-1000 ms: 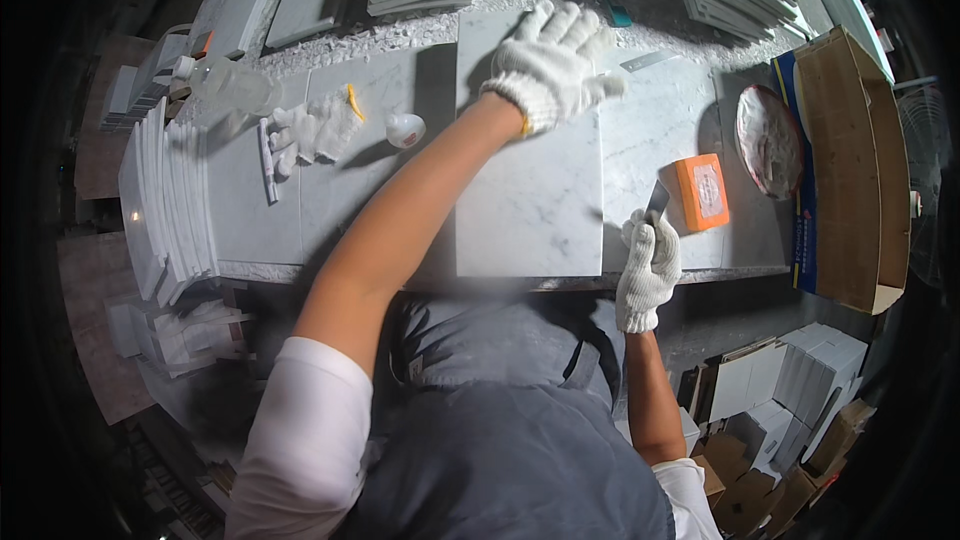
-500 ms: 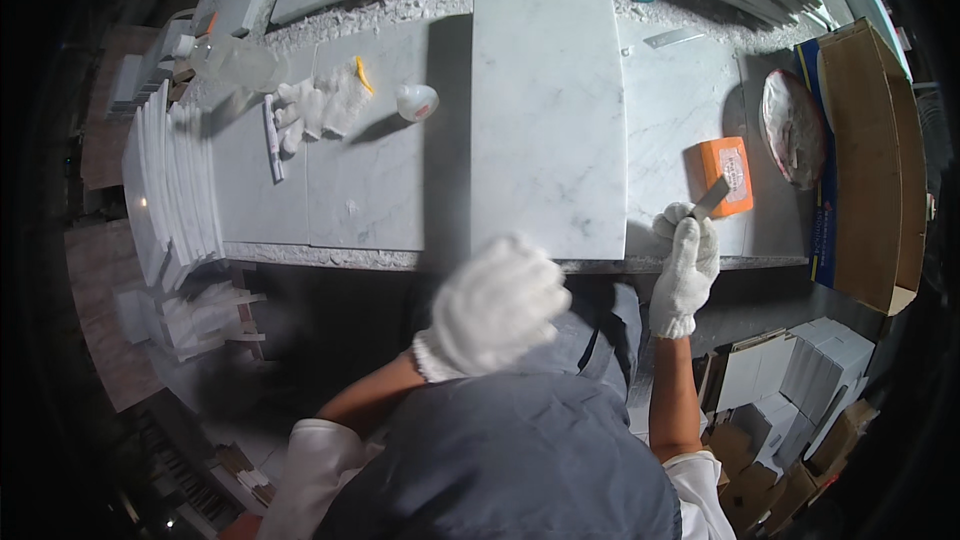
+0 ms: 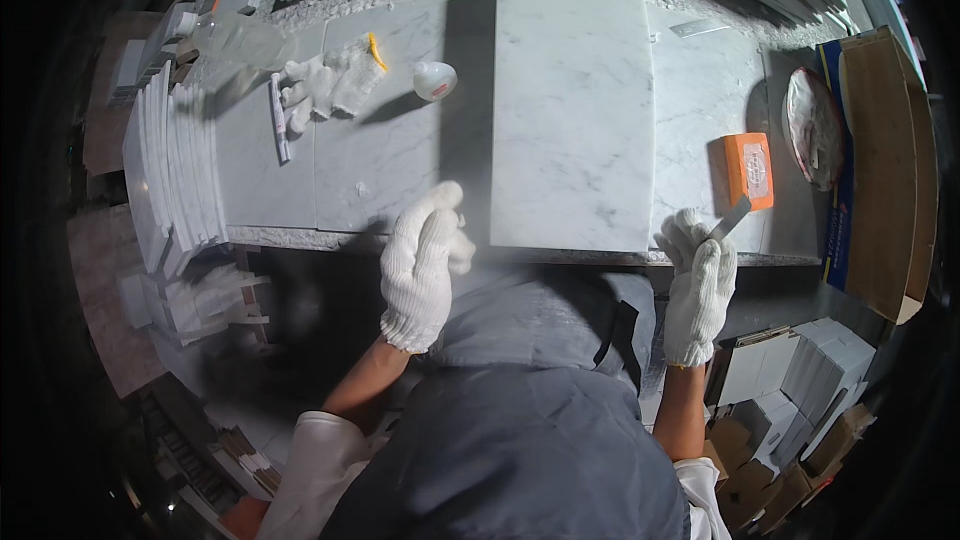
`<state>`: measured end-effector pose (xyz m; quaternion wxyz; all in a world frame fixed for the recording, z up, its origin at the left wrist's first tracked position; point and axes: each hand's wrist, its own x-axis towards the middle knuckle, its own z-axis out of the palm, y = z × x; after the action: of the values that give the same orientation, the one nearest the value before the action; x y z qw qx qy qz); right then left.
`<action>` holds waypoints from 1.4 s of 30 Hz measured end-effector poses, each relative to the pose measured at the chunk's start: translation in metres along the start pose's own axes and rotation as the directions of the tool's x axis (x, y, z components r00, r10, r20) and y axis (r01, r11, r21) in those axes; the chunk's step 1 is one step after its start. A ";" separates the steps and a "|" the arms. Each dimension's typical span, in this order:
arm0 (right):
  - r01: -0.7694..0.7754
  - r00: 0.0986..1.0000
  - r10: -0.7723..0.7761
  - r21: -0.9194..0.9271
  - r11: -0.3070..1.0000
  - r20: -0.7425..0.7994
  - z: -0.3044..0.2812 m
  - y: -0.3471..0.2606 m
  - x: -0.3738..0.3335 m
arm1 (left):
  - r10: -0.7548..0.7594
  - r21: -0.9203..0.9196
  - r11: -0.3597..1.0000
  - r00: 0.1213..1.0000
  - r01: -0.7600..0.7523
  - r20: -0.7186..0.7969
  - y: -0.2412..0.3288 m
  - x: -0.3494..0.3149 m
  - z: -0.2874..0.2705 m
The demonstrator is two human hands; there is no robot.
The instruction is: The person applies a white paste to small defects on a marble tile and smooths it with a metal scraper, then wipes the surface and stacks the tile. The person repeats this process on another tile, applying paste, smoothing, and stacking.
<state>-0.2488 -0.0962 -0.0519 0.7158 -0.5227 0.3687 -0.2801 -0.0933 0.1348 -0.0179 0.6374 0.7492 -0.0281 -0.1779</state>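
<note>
Both hands wear white knit gloves. My right hand point(image 3: 696, 290) grips a thin flat metal blade point(image 3: 731, 218), which sticks out past the fingers toward an orange block point(image 3: 748, 172). Just left of that hand lies a white marble slab point(image 3: 572, 110) with grey veins, its near end by the bench's front edge. My left hand point(image 3: 420, 270) is off the slab's near left corner, fingers loosely bent and apart, with nothing visible in it. A pale haze hangs between this hand and the slab.
A small white rounded container point(image 3: 434, 81), spare gloves point(image 3: 345, 80), a marker-like stick point(image 3: 279, 118) and a clear bottle point(image 3: 235, 38) lie on the bench's left. Stacked slabs point(image 3: 180, 165) stand at far left. A round plastic-wrapped item point(image 3: 815, 130) and an open cardboard box point(image 3: 885, 175) are right.
My left hand has moved left and forward, away from the slab's near end, and its fingers have come apart. My right hand keeps the blade. The view has shifted slightly.
</note>
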 end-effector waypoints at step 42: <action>0.597 0.789 -0.452 -0.346 0.724 0.416 0.062 -0.010 -0.003 | -0.279 0.148 0.956 0.942 0.254 0.189 -0.002 0.073 0.004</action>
<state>-0.2003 -0.0631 -0.0299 0.5078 -0.7966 0.1445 -0.2943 -0.0270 0.1122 -0.0375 0.5544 0.7607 -0.0035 -0.3376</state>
